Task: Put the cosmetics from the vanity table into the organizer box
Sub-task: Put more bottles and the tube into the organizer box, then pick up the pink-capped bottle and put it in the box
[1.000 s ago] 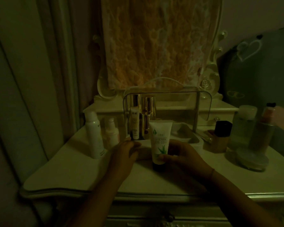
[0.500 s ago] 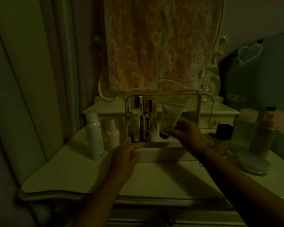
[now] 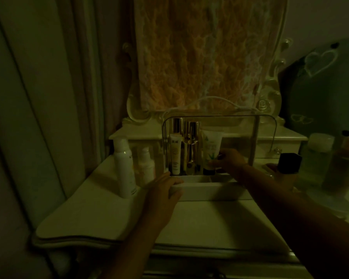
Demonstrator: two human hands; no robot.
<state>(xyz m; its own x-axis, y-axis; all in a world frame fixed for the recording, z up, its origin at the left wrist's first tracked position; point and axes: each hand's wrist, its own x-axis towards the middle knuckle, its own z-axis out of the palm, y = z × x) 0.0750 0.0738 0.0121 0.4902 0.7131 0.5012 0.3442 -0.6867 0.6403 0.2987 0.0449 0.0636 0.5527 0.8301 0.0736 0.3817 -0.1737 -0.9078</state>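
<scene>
**Aloe tube going into the organizer box**

The right hand (image 3: pixel 229 161) reaches into the open front of the organizer box (image 3: pixel 208 189) at the centre of the frame, its fingers pinching the lower part of the aloe tube (image 3: pixel 211 150), which stands cap-down beside the gold bottles (image 3: pixel 191 146) and a small cream tube (image 3: pixel 175 153) lined up along the box's left side. Standing it on its cap likely keeps it upright and slim in the row. In this dim light it is hard to say whether the cap rests fully on the box floor.

The left hand (image 3: pixel 165 187) lies spread and flat over the box's front left corner, apparently to brace it against sliding on the table (image 3: pixel 113 216).

The right half of the box is open room, bounded by its clear lid's frame. Outside, left of the box, wait a white spray bottle (image 3: pixel 124 168) and a small pump bottle (image 3: pixel 145 165); at right stand a dark-capped jar (image 3: pixel 289 163) and taller bottles (image 3: pixel 318 152). The table's front, toward the lower frame, is bare, so the arms have a free path.
</scene>
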